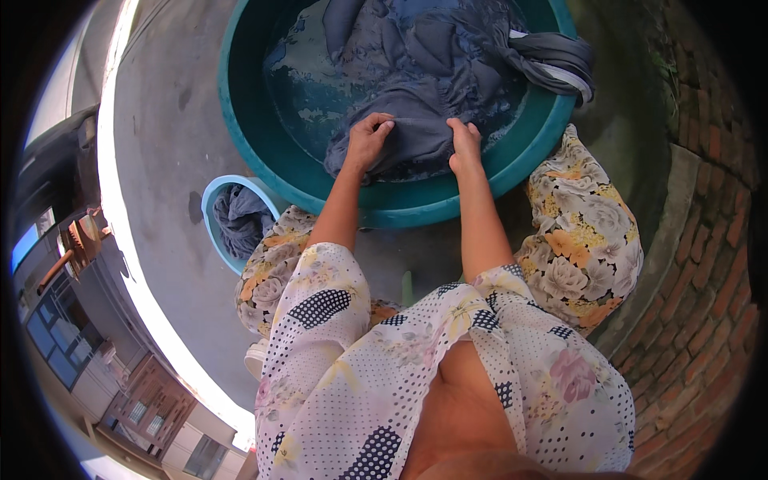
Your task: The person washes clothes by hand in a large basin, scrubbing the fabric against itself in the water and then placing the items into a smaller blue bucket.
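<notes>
A large teal plastic tub (pixel 258 162) stands before me with water and wet dark grey-blue cloth (pixel 414 135) in it. My left hand (pixel 368 141) grips the near part of this cloth on its left side, thumb and fingers pinched together. On the right side my right hand (pixel 466 144) holds the same cloth, which is stretched between the two hands. Some of its far side lies heaped in the water. A twisted dark grey cloth with a white stripe (pixel 555 63) hangs over the tub's right rim.
A light blue bucket (pixel 210 219) with crumpled dark cloth (pixel 240 219) stands against the tub at the left. Grey concrete floor (pixel 162 198) surrounds the tub. A brick surface (pixel 702 270) lies at the right, behind a low concrete edge (pixel 660 240). My knees flank the tub's near side.
</notes>
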Action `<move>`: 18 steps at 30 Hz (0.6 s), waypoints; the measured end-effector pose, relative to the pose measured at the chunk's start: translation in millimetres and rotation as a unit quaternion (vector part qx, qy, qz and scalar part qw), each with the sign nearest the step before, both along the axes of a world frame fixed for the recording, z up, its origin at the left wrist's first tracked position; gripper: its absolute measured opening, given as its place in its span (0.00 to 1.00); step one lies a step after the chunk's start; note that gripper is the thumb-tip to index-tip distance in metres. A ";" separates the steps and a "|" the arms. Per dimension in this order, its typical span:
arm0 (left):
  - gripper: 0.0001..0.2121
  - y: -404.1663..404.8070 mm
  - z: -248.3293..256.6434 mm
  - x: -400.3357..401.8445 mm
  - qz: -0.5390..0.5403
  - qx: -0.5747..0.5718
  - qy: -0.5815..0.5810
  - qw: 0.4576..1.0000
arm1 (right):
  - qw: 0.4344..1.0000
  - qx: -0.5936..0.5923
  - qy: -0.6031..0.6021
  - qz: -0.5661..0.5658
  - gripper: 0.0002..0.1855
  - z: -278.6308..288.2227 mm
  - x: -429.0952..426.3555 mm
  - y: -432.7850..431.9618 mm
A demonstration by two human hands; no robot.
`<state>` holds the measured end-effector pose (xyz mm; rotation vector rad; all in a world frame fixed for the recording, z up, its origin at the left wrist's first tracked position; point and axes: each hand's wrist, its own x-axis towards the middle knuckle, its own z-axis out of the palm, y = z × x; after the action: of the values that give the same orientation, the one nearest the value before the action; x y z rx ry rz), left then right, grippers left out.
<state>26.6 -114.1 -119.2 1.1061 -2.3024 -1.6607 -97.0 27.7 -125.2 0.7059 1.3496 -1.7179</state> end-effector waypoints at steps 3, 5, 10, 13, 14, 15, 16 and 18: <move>0.06 -5.2 26.3 1.4 0.036 0.080 0.035 0.996 | 0.974 0.124 0.126 0.144 0.31 6.3 -4.8 -2.3; 0.06 -10.6 36.8 8.0 0.054 0.062 0.038 0.996 | 0.921 0.189 0.232 0.251 0.36 15.2 -1.6 -6.0; 0.06 -7.2 54.5 9.2 0.147 0.175 0.147 0.962 | 0.779 0.101 0.449 0.426 0.40 40.9 3.2 -10.8; 0.06 -2.1 67.1 18.3 0.164 0.215 0.178 0.946 | 0.745 0.033 0.490 0.452 0.27 43.1 12.3 -11.8; 0.06 -1.2 71.1 23.8 0.166 0.220 0.179 0.945 | 0.760 -0.018 0.467 0.451 0.24 44.3 11.9 -11.0; 0.06 0.4 73.9 25.5 0.168 0.204 0.176 0.948 | 0.773 -0.066 0.443 0.448 0.21 45.7 11.1 -10.4; 0.06 2.1 76.7 27.1 0.171 0.188 0.173 0.952 | 0.836 -0.127 0.398 0.356 0.14 47.3 19.4 -11.3; 0.08 7.8 79.5 24.7 0.193 0.138 0.165 0.957 | 0.881 -0.208 0.305 0.296 0.14 48.6 25.5 -14.2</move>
<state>51.3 -106.3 -39.7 1.1298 -1.5705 -1.8657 -71.4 13.5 -76.6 -0.5042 1.3266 -1.6667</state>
